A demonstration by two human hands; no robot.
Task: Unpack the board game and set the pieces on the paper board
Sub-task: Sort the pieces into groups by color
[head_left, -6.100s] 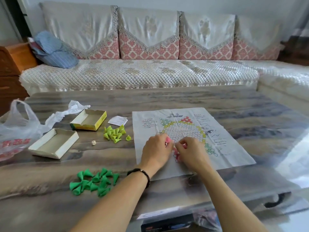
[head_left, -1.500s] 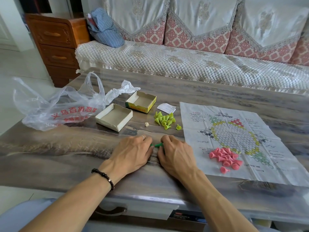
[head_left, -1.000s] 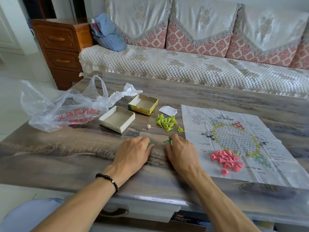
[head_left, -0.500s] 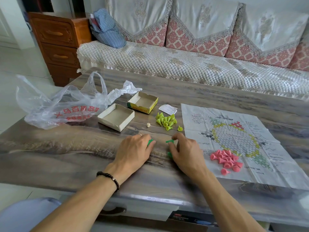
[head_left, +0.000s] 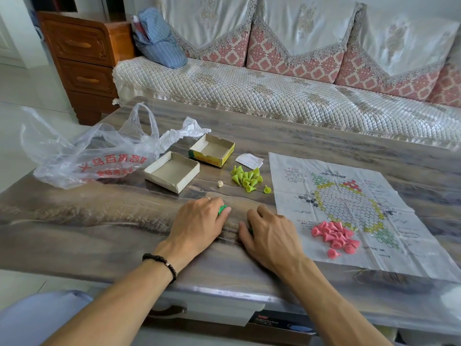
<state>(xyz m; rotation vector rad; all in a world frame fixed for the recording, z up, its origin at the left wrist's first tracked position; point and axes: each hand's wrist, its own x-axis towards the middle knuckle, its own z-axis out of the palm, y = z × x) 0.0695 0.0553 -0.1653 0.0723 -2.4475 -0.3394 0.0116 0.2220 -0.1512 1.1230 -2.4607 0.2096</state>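
Note:
The paper board [head_left: 349, 211] lies flat on the right of the table, with a heap of pink cone pieces [head_left: 335, 237] on its near part. A cluster of yellow-green pieces [head_left: 247, 177] sits on the table left of the board. My left hand [head_left: 197, 224] and my right hand [head_left: 270, 236] rest palm down side by side on the table, left of the board, cupped over dark green pieces. One green piece [head_left: 222, 209] peeks out at my left fingertips; a sliver of green shows under my right palm. The rest are hidden.
Two open box halves, a white tray [head_left: 172, 171] and a yellow-sided one [head_left: 212, 153], stand behind my hands. A small beige die [head_left: 220, 184] and a folded paper slip [head_left: 249, 161] lie nearby. A crumpled plastic bag [head_left: 92, 151] fills the left. A sofa [head_left: 274, 91] runs behind the table.
Six seconds ago both hands worked the pink pieces on the board, with the green pieces loose at left. Now they cover the green pieces, and have closed further over them in the last half second.

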